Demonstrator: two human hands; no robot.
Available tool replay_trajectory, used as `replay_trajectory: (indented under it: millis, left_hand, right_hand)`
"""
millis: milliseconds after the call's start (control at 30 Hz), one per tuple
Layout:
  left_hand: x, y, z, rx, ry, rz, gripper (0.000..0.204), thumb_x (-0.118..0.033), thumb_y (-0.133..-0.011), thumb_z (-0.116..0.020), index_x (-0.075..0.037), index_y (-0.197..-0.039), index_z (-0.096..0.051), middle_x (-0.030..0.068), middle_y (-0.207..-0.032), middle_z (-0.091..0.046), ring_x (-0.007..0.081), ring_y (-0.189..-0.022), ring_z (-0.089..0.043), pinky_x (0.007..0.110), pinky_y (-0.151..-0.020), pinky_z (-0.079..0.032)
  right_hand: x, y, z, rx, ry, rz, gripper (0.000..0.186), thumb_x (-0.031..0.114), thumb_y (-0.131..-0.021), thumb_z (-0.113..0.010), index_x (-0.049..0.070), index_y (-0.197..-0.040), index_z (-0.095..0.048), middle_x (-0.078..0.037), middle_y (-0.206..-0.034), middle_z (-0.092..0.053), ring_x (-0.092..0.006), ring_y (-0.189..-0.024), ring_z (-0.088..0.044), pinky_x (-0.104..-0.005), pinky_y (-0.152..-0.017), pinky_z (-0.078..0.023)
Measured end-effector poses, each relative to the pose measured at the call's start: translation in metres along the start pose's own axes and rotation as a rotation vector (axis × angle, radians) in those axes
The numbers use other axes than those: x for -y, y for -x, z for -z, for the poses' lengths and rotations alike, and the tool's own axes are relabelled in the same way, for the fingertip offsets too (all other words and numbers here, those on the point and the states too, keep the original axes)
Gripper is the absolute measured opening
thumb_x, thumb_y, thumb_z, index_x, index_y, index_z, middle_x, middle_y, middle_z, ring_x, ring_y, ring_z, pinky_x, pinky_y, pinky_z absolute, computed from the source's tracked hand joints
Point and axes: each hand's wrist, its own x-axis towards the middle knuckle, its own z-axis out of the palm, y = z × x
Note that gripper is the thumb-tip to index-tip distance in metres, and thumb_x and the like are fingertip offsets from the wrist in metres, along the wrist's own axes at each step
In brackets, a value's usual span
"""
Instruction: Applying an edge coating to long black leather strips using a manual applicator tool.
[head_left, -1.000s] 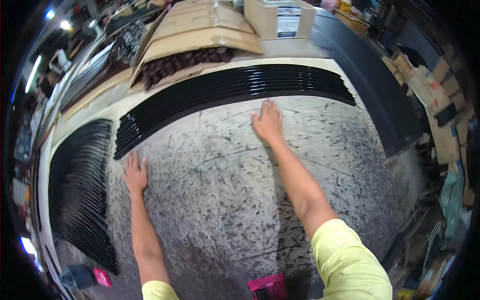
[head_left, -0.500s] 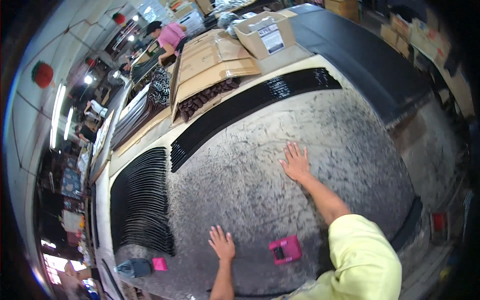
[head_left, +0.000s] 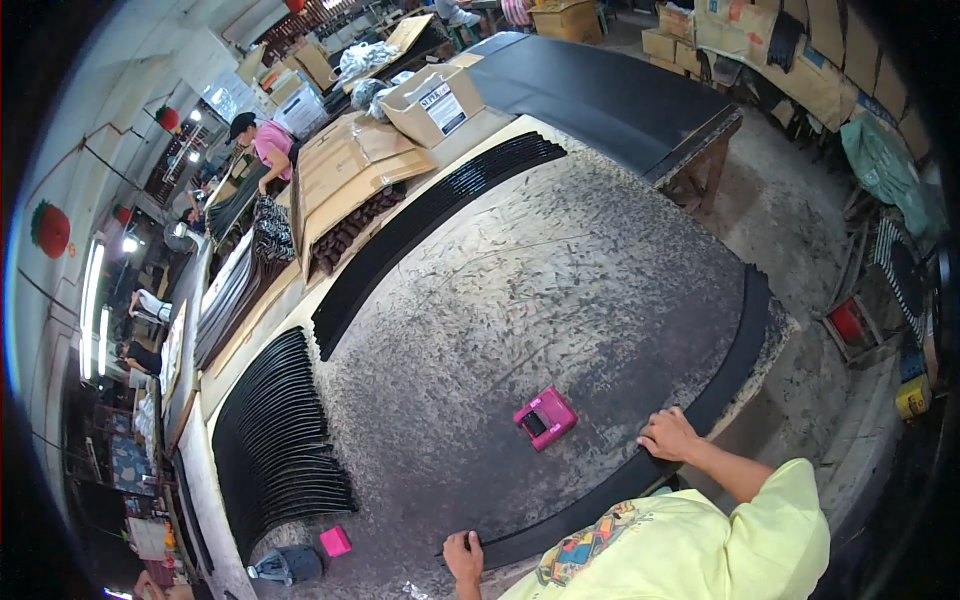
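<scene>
The workpiece, a long, flat black strip (head_left: 742, 355) with a smooth matte face, lies along the near and right edges of the counter (head_left: 470, 290), appearing as a broad curve. The right hand (head_left: 670, 435) is set on its middle portion, fingers bent and close together. The left hand (head_left: 463, 560) is at its left end, fingers curled inward. Whether either hand pinches the strip or only presses on it cannot be told. The counter surface is pale grey and heavily marked with dark scuffs. Forward of the strip sits a magenta box-shaped device (head_left: 546, 418) with a dark recess. At left, a ridged stack of black strips (head_left: 280, 440) lies fanned in overlapping layers; near its lower end are a small pink block (head_left: 336, 541) and a dark grey-blue pouch (head_left: 288, 565). A grooved black bundle (head_left: 430, 230) follows the far edge, beside an open cardboard box (head_left: 435, 105).
</scene>
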Motion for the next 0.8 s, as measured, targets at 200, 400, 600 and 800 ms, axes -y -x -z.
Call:
replay_trajectory:
  millis: [200, 400, 600, 800]
  left_hand:
    - [0.028, 0.005, 0.027, 0.021, -0.101, -0.182, 0.031, -0.037, -0.088, -0.067, -0.006, -0.084, -0.071, 0.0111, -0.09, -0.066, 0.0325, -0.095, -0.06, 0.047, -0.09, -0.041]
    - [0.066, -0.004, 0.041, 0.055, -0.125, -0.14, 0.03, -0.037, -0.088, -0.067, -0.007, -0.092, -0.07, 0.0125, -0.094, -0.065, 0.0341, -0.096, -0.059, 0.047, -0.091, -0.041]
    - [-0.012, -0.023, 0.014, 0.245, 0.157, -0.323, 0.019, -0.017, -0.093, -0.06, -0.002, -0.103, -0.061, 0.0205, -0.097, -0.059, 0.041, -0.097, -0.056, 0.047, -0.085, -0.045]
    - [-0.168, -0.081, -0.005, 0.419, 0.499, -0.463, 0.019, -0.016, -0.097, -0.055, 0.002, -0.103, -0.056, 0.0207, -0.096, -0.056, 0.0358, -0.093, -0.056, 0.041, -0.085, -0.044]
  right_hand:
    - [0.008, -0.002, -0.008, -0.026, 0.02, -0.083, 0.028, 0.033, -0.096, -0.056, 0.014, -0.097, -0.075, -0.007, -0.096, -0.067, -0.0276, -0.102, -0.057, -0.045, -0.093, -0.035]
    - [0.006, -0.043, -0.012, -0.257, 0.206, 0.143, 0.023, 0.028, -0.098, -0.055, 0.01, -0.089, -0.068, -0.008, -0.084, -0.068, -0.0279, -0.09, -0.061, -0.0452, -0.087, -0.038]
    - [-0.061, -0.066, 0.053, -0.285, 0.654, 0.014, 0.018, 0.024, -0.089, -0.063, 0.011, -0.099, -0.071, -0.008, -0.094, -0.069, -0.0279, -0.099, -0.061, -0.0484, -0.099, -0.036]
    - [0.027, -0.117, 0.088, 0.073, -0.056, 0.242, 0.054, 0.045, -0.094, -0.058, 0.008, -0.132, -0.059, -0.017, -0.123, -0.065, -0.0351, -0.121, -0.057, -0.0436, -0.099, -0.045]
